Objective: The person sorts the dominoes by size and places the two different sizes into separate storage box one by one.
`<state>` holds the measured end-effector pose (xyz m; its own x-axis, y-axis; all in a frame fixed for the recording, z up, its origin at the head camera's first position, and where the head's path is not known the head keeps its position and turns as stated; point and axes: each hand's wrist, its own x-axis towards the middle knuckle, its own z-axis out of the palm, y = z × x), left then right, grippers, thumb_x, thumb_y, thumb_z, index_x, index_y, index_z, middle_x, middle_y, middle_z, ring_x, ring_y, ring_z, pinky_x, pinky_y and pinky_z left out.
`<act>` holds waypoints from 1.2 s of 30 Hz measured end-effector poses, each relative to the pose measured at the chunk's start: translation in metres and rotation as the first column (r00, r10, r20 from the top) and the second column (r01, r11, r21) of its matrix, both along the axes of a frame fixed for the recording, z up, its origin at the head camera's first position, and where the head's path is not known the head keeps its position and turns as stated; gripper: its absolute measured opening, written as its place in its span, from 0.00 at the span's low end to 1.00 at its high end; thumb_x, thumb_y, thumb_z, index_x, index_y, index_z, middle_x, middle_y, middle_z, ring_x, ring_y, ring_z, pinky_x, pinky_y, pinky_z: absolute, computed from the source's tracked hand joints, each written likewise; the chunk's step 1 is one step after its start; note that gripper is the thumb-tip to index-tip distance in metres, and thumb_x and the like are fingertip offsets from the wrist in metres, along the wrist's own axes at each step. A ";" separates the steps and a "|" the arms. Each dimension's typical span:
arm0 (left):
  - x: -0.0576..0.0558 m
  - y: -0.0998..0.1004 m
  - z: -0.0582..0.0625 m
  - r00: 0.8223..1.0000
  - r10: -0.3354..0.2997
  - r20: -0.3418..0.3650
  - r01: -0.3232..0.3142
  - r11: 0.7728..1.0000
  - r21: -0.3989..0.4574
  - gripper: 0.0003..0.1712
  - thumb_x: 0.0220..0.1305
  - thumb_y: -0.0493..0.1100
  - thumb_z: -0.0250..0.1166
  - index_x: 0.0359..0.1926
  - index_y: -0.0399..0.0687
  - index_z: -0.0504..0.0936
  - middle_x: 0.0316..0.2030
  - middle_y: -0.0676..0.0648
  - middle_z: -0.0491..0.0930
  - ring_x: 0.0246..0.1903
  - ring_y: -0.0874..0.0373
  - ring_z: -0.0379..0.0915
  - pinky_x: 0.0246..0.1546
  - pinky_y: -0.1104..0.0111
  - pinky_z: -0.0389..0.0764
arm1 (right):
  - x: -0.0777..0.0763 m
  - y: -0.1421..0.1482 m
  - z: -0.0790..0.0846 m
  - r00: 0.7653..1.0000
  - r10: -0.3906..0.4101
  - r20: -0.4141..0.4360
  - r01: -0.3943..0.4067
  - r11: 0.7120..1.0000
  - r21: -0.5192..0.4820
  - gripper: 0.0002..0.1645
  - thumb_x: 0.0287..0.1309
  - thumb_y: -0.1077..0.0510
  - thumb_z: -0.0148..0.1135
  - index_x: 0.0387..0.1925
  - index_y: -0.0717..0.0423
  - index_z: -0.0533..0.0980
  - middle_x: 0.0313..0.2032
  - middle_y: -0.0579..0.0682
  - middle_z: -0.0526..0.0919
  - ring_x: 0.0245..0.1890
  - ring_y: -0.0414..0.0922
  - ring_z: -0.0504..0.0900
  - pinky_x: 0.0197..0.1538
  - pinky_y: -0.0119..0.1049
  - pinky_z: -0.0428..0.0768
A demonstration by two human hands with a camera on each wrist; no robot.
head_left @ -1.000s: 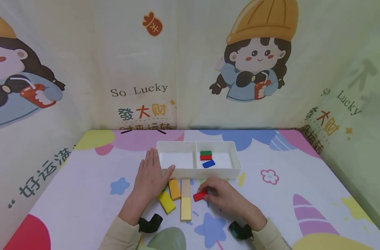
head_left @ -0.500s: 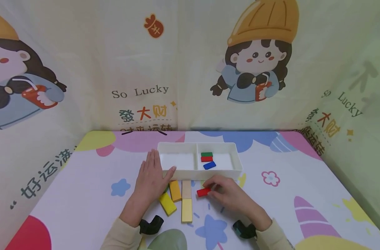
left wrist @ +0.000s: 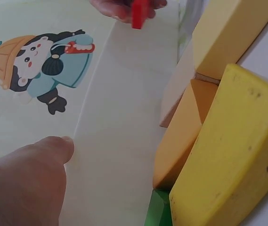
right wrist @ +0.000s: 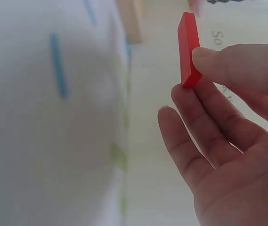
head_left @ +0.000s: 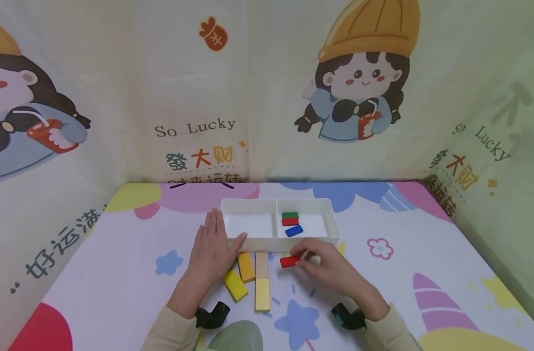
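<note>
My right hand (head_left: 328, 263) pinches a red block (head_left: 289, 262) between thumb and fingers, just in front of the white two-compartment tray (head_left: 308, 245). The right wrist view shows the thumb pressed on one face of that red block (right wrist: 189, 52). My left hand (head_left: 211, 251) lies with straight fingers against the tray's left end, its thumb over the front rim. By that hand are a yellow block (head_left: 235, 285), an orange block (head_left: 246, 267), a pinkish block (head_left: 262, 264) and a pale yellow block (head_left: 262, 295). A green block (left wrist: 159, 209) is mostly hidden beneath the left hand in the head view.
Inside the tray's right compartment lie a green block (head_left: 290, 215), another red block (head_left: 290, 222) and a blue block (head_left: 294, 230). The left compartment shows a bare floor (head_left: 249, 225). A patterned cloth (head_left: 359, 292) covers the table, and printed curtains (head_left: 275, 97) surround it.
My right hand has lifted the red block and carried it away from me and slightly right, toward the tray. The left hand has stayed in place at the tray.
</note>
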<state>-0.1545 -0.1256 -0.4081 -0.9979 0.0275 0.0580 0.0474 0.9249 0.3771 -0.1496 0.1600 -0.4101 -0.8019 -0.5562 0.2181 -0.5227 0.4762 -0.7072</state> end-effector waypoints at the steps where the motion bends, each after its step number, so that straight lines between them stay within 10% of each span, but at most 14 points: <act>1: 0.000 0.000 0.000 1.000 0.001 -0.004 -0.001 1.000 -0.001 0.56 0.70 0.66 0.52 0.77 0.31 0.38 0.78 0.32 0.39 0.78 0.38 0.37 0.76 0.44 0.46 | 0.000 0.000 0.003 1.000 0.002 -0.008 -0.002 1.000 -0.005 0.17 0.57 0.67 0.67 0.48 0.52 0.80 0.44 0.41 0.85 0.43 0.38 0.81 0.47 0.35 0.86; 36: 0.001 0.000 0.001 1.000 0.011 -0.008 -0.011 1.000 0.016 0.56 0.69 0.66 0.54 0.77 0.32 0.39 0.78 0.33 0.40 0.78 0.38 0.37 0.76 0.43 0.48 | -0.034 0.011 0.031 0.992 -0.105 -0.076 0.100 0.992 -0.071 0.14 0.58 0.67 0.67 0.46 0.55 0.81 0.45 0.50 0.86 0.44 0.43 0.83 0.48 0.35 0.85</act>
<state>-0.1540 -0.1256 -0.4073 -0.9977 0.0158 0.0660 0.0405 0.9195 0.3911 -0.1834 0.1705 -0.3794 -0.8326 -0.4541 0.3171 -0.5292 0.4833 -0.6974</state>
